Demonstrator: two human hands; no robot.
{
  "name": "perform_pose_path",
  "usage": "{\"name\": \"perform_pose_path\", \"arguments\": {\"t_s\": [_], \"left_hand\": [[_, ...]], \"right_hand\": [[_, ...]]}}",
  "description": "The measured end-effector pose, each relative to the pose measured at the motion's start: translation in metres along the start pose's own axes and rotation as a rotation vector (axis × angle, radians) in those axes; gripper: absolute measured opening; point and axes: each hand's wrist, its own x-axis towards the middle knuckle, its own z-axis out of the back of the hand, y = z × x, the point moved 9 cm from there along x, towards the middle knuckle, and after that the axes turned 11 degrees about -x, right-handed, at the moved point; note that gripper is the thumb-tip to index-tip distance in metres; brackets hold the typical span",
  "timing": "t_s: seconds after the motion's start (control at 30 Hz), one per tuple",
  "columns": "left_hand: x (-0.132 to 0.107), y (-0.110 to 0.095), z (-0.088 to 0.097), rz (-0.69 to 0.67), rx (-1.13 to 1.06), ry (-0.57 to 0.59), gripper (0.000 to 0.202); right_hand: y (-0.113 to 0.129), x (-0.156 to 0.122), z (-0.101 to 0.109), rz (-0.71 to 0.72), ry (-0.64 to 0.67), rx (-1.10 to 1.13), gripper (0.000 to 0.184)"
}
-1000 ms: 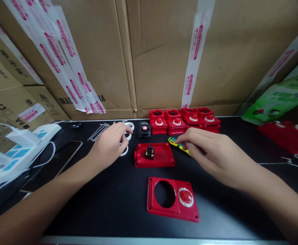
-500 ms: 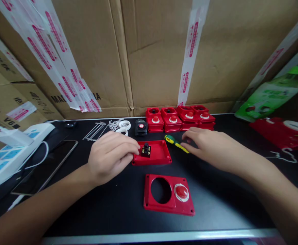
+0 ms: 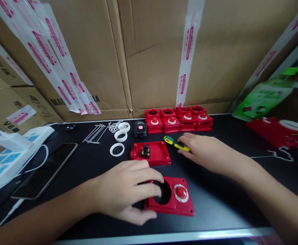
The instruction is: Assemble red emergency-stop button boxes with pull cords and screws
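My left hand closes round the left edge of a red cover plate, thumb under the near edge, fingers curled over its round hole. The plate carries a red push button in a white ring. Behind it lies a red box base with a small black switch inside. My right hand rests palm down on the black table, fingers touching the shaft of a green and yellow screwdriver.
Assembled red button boxes stand in a row against the cardboard wall. White rings, metal pins and a black part lie behind left. A phone and a power strip sit at left, green packaging at right.
My left hand left the white rings, passed the box base and came down onto the cover plate near the table's front edge. My right hand has hardly moved beside the screwdriver.
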Motion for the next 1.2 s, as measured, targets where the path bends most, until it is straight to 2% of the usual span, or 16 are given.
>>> {"name": "perform_pose_path", "arguments": {"t_s": [0.07,0.13,0.3,0.5,0.57,0.63,0.77,0.83,0.9,1.03,1.2], "left_hand": [[-0.001,0.000,-0.012,0.030,0.008,0.102,0.026],[-0.003,0.003,-0.018,0.062,-0.026,0.154,0.025],[-0.006,0.009,-0.018,0.102,-0.079,0.151,0.020],[-0.002,0.004,-0.017,0.116,-0.104,0.151,0.012],[0.000,0.003,-0.009,0.114,-0.160,0.094,0.014],[0.000,0.007,0.007,0.127,-0.199,-0.032,0.021],[-0.014,0.034,0.050,0.257,-0.160,-0.411,0.039],[-0.023,0.051,0.061,0.349,-0.122,-0.511,0.045],[-0.027,0.068,0.058,0.442,-0.085,-0.464,0.053],[-0.027,0.088,0.035,0.564,-0.011,-0.217,0.059],[-0.025,0.089,0.030,0.578,-0.063,-0.201,0.061]], "right_hand": [[-0.001,0.000,0.000,-0.004,-0.011,0.010,0.029],[-0.001,-0.001,0.000,-0.010,-0.017,0.019,0.028],[-0.002,-0.001,0.001,-0.018,-0.007,0.025,0.028],[-0.003,0.000,0.001,-0.033,-0.014,0.010,0.028],[-0.002,0.000,0.001,-0.037,-0.007,0.015,0.029],[-0.002,0.000,0.001,-0.041,0.010,0.021,0.028],[-0.001,-0.001,0.002,-0.042,0.050,0.016,0.025],[0.000,-0.001,0.002,-0.042,0.070,0.005,0.026],[0.000,-0.001,0.001,-0.046,0.079,-0.002,0.028],[0.001,-0.001,-0.002,-0.050,0.089,-0.013,0.034],[0.001,-0.001,-0.001,-0.071,0.101,-0.040,0.034]]}}
